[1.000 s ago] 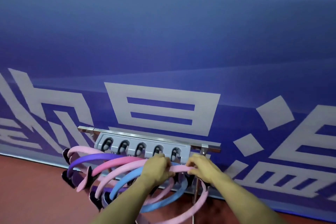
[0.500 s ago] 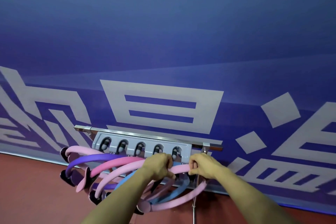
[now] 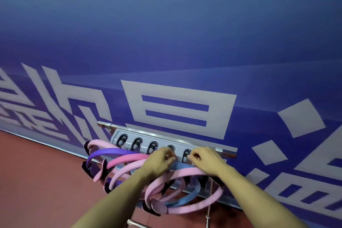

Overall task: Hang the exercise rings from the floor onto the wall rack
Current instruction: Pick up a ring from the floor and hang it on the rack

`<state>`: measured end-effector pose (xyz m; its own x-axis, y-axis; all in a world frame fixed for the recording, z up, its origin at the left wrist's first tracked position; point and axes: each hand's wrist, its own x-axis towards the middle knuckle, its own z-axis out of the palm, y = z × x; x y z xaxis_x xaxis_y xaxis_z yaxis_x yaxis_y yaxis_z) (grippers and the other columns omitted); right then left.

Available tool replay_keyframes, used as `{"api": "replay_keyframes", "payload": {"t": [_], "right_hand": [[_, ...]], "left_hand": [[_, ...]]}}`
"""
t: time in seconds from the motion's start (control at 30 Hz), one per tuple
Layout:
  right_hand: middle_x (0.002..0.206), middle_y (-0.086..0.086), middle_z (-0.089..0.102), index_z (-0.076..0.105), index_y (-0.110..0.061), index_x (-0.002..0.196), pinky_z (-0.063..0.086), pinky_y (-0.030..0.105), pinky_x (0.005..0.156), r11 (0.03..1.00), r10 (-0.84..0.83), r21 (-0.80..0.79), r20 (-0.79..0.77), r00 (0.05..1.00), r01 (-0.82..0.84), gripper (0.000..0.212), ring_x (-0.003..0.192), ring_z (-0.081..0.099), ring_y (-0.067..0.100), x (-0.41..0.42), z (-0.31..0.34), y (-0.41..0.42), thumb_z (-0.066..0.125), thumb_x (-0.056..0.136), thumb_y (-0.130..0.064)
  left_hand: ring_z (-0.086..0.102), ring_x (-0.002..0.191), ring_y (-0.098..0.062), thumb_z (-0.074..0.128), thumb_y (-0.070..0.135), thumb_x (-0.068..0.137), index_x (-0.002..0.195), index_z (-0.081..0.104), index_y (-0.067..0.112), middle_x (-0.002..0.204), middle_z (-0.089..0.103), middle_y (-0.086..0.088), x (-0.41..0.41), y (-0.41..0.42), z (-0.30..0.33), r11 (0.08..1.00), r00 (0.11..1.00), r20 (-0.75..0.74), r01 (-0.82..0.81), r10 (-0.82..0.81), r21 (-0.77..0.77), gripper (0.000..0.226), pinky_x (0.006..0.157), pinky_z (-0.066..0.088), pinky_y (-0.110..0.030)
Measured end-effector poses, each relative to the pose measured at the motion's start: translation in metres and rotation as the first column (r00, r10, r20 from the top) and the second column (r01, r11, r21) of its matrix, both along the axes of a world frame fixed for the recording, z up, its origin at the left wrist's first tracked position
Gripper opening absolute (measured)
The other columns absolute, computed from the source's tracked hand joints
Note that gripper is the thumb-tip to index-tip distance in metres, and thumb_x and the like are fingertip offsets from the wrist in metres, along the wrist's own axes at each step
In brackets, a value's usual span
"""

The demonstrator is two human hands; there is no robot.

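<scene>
**Visitor:** What am I looking at here?

**Onlooker:** A person hangs a pale pink exercise ring (image 3: 187, 190) on the grey wall rack (image 3: 159, 143), which is fixed low on a blue wall (image 3: 166, 33) printed with large white characters. The ring lies just below the rack, its top edge against the hook at the rack's right end.

**Visitor:** And the hands?

**Onlooker:** Both are up at the rack. The left hand (image 3: 160, 163) has its fingers curled in over the ring's top edge, below the fourth hook. The right hand (image 3: 205, 162) pinches at the fifth hook, fingers clenched; whether they grip the ring or the hook itself, I cannot tell.

**Visitor:** The other rings?

**Onlooker:** Already on the rack, left of the hands: another pale pink ring (image 3: 100, 144), a purple ring (image 3: 109, 153), a bright pink ring (image 3: 127, 159) and a blue ring (image 3: 185, 196), all fanned out below the rack over the red floor (image 3: 37, 181).

**Visitor:** What might spoil it?

**Onlooker:** In my judgement, letting go before the ring sits fully behind the hook; it would slide off and drop to the floor. The rings overlap closely too, so a tug could catch the blue one and pull it loose.
</scene>
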<state>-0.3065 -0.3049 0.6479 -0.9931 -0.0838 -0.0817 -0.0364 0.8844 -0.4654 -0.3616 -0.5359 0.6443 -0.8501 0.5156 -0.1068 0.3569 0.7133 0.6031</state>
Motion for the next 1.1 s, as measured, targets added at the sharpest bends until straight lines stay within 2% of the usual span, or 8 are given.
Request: {"api": "replay_keyframes", "payload": {"t": [0.2, 0.33, 0.47, 0.57, 0.7, 0.8, 0.93, 1.1], "right_hand": [[0.096, -0.010, 0.069, 0.066, -0.029, 0.097, 0.046, 0.030, 0.072, 0.996, 0.074, -0.044, -0.110, 0.991, -0.080, 0.020, 0.084, 0.062, 0.016, -0.034, 0.009, -0.060, 0.052, 0.096, -0.043], [0.097, -0.009, 0.068, 0.065, -0.028, 0.098, 0.041, 0.029, 0.070, 0.994, 0.097, -0.033, -0.136, 0.986, -0.103, 0.019, 0.084, 0.061, 0.016, -0.065, 0.007, -0.108, 0.051, 0.096, -0.040], [0.095, -0.008, 0.069, 0.066, -0.027, 0.096, 0.049, 0.032, 0.077, 0.995, 0.086, -0.041, -0.126, 0.988, -0.092, 0.018, 0.086, 0.063, 0.017, -0.101, 0.005, -0.170, 0.053, 0.092, -0.039], [0.097, -0.009, 0.068, 0.068, -0.027, 0.096, 0.048, 0.031, 0.080, 0.996, 0.083, -0.017, -0.107, 0.991, -0.085, 0.015, 0.087, 0.061, 0.013, -0.124, 0.008, -0.215, 0.057, 0.091, -0.036], [0.097, -0.011, 0.068, 0.068, -0.030, 0.098, 0.050, 0.029, 0.080, 0.999, 0.042, -0.011, -0.070, 0.997, -0.043, 0.014, 0.085, 0.062, 0.009, -0.155, 0.009, -0.262, 0.060, 0.090, -0.039], [0.099, -0.011, 0.067, 0.069, -0.030, 0.101, 0.047, 0.025, 0.079, 1.000, 0.017, 0.015, -0.013, 1.000, -0.017, 0.015, 0.088, 0.063, 0.009, -0.170, 0.004, -0.286, 0.062, 0.089, -0.037], [0.092, -0.018, 0.065, 0.068, -0.034, 0.106, 0.051, 0.027, 0.084, 0.999, 0.017, 0.049, 0.156, 0.988, -0.024, 0.026, 0.091, 0.063, 0.008, -0.175, -0.001, -0.301, 0.068, 0.082, -0.045], [0.109, -0.009, 0.069, 0.068, -0.031, 0.109, 0.051, 0.032, 0.084, 0.983, 0.086, 0.139, 0.242, 0.967, -0.122, 0.033, 0.099, 0.064, 0.015, -0.171, 0.000, -0.310, 0.074, 0.080, -0.046]], "left_hand": [[0.063, 0.089, -0.018, 0.061, 0.026, 0.095, 0.101, 0.068, 0.020, 0.101, 0.063, 0.001, -0.030, -0.071, 0.008, 0.995, 0.984, -0.144, -0.102, 0.101, 0.005, 0.011, 0.084, 0.048, -0.034], [0.061, 0.088, -0.017, 0.061, 0.022, 0.094, 0.099, 0.067, 0.019, 0.098, 0.061, 0.004, -0.062, -0.127, 0.008, 0.988, 0.976, -0.150, -0.156, 0.157, 0.018, 0.008, 0.083, 0.044, -0.029], [0.058, 0.086, -0.012, 0.059, 0.022, 0.094, 0.101, 0.068, 0.022, 0.097, 0.060, 0.009, -0.107, -0.186, 0.004, 0.984, 0.973, -0.146, -0.175, 0.178, 0.033, 0.011, 0.081, 0.044, -0.028], [0.060, 0.089, -0.013, 0.058, 0.032, 0.096, 0.107, 0.066, 0.024, 0.104, 0.060, 0.008, -0.143, -0.223, 0.003, 0.986, 0.978, -0.126, -0.165, 0.168, 0.035, 0.016, 0.083, 0.048, -0.032], [0.061, 0.102, -0.018, 0.064, 0.042, 0.090, 0.107, 0.060, 0.029, 0.115, 0.063, 0.004, -0.186, -0.266, -0.008, 0.993, 0.993, -0.001, -0.120, 0.120, -0.009, 0.022, 0.092, 0.048, -0.034], [0.064, 0.101, -0.020, 0.065, 0.067, 0.075, 0.099, 0.059, 0.030, 0.108, 0.068, 0.007, -0.209, -0.283, -0.021, 0.991, 0.986, 0.139, -0.079, 0.094, -0.109, 0.045, 0.095, 0.050, -0.038], [0.061, 0.081, -0.018, 0.068, 0.062, 0.079, 0.087, 0.071, 0.019, 0.091, 0.073, -0.002, -0.223, -0.284, -0.028, 0.966, 0.959, 0.278, 0.128, -0.062, -0.227, 0.043, 0.077, 0.048, -0.031], [0.052, 0.070, -0.018, 0.070, 0.061, 0.080, 0.074, 0.070, 0.017, 0.071, 0.063, 0.001, -0.232, -0.280, -0.034, 0.945, 0.934, 0.315, 0.245, -0.170, -0.215, 0.044, 0.063, 0.039, -0.030]]}}
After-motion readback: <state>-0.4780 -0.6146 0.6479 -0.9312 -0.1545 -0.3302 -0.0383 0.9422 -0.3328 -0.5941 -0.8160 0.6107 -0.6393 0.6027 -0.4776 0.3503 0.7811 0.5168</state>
